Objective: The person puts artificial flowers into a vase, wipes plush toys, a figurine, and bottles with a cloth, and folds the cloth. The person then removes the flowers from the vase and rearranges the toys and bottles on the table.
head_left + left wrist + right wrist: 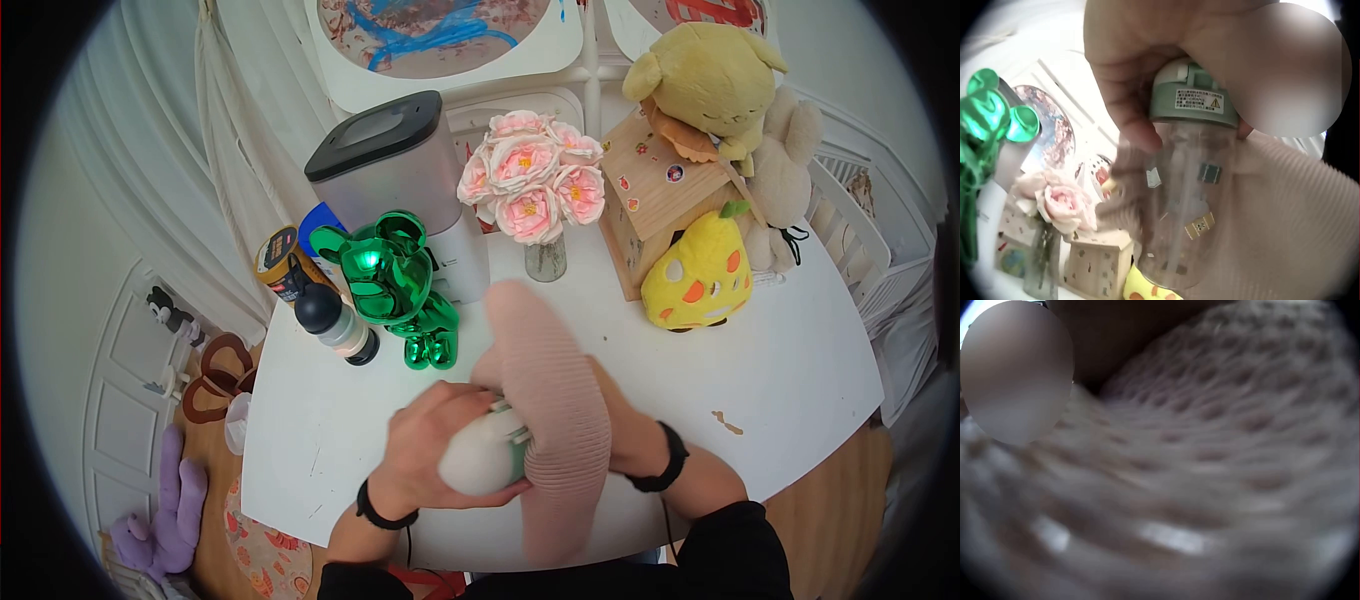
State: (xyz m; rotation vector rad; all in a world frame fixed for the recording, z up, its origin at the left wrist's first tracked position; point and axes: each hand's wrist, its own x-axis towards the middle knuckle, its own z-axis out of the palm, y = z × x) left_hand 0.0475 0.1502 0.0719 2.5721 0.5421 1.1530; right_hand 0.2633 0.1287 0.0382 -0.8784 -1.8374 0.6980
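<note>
My left hand (425, 440) grips a clear drink bottle by its pale green and white lid (480, 462). In the left wrist view a white warning label shows on the lid, and small printed pictures mark the see-through body (1188, 206). A pink ribbed cloth (565, 420) lies around the bottle's body and hangs past it above and below. My right hand (612, 415) holds the cloth against the bottle from the right, its fingers hidden by the fabric. Blurred, textured cloth (1210, 437) fills most of the right wrist view.
A shiny green bear figure (390, 280), a small black-capped bottle (335, 325) and a grey machine with a black lid (375, 140) stand left on the white table (310, 430). Pink flowers (530, 170) stand mid-back. A wooden box (655, 205) and yellow plush (700, 275) are right.
</note>
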